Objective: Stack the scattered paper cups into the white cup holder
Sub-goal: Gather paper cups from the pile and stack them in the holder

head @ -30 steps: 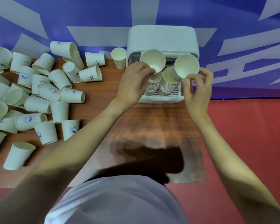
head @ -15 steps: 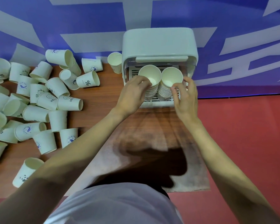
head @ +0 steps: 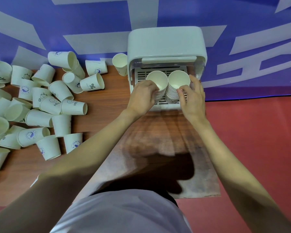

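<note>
The cup holder (head: 166,42) is plain white with a slotted white floor. Left of it, cream-white paper cups (head: 40,105) bear blue-and-black prints on the reddish-brown woodgrain table (head: 107,105). Behind it, the wall (head: 91,17) is blue with pale bands.

Both bare forearms reach forward and converge ahead of the chest. The left hand (head: 142,98) is curled, palm turned rightward, its fingers (head: 152,89) bent and bunched around something at their tips, thumb hidden beneath. The right hand (head: 192,98) is looser: thumb and index finger (head: 181,90) pinch together at the left, while the remaining fingers fan upward, lightly spread, beyond the pinch. The two wrists are nearly level and well apart, the right wrist bent slightly inward.
</note>
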`<state>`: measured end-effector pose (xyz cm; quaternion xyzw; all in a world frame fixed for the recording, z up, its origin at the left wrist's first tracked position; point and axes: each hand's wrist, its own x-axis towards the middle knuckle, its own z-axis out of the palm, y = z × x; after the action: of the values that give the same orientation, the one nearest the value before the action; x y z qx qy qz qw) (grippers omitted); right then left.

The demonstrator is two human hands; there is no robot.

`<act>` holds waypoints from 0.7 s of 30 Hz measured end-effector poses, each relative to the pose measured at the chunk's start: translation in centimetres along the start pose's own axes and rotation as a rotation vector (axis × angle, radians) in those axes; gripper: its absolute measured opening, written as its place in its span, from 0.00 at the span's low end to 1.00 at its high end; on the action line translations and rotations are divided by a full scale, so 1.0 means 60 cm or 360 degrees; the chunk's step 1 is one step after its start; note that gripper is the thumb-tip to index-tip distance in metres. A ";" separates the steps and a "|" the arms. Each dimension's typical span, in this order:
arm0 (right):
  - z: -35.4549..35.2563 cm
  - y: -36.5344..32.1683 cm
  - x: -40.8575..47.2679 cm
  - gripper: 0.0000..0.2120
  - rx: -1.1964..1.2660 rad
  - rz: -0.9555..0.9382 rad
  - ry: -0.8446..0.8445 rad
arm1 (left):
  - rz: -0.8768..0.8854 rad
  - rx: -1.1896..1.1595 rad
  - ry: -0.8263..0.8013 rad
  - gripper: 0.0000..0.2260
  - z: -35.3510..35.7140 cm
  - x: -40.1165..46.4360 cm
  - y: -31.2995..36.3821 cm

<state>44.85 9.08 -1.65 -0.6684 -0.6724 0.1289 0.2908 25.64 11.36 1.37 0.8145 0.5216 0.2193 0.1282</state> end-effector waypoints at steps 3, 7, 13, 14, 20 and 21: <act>0.002 -0.002 -0.003 0.11 0.0015 0.0006 0.0003 | 0.0027 -0.0003 -0.0003 0.07 0.002 0.003 -0.006; -0.002 0.002 -0.006 0.15 0.0157 0.0031 -0.0007 | 0.0028 -0.0106 0.0223 0.09 0.010 -0.016 -0.014; 0.019 0.029 -0.026 0.39 0.0525 0.0249 -0.0011 | -0.0522 -0.0597 0.0417 0.27 0.014 -0.052 -0.030; 0.025 0.033 -0.024 0.41 0.0520 0.0281 -0.0035 | -0.0577 -0.0658 0.0302 0.32 0.019 -0.052 -0.037; 0.045 0.042 0.010 0.50 0.0469 0.0455 -0.0200 | -0.0717 -0.0713 -0.0181 0.42 0.064 -0.007 -0.053; 0.050 0.044 0.015 0.50 0.0448 0.0474 -0.0198 | -0.0719 -0.0743 -0.0161 0.40 0.070 0.000 -0.052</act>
<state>45.38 10.79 -5.33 -0.7040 -0.5582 0.3040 0.3168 25.21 12.75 -3.67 0.6366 0.6178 0.2581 0.3825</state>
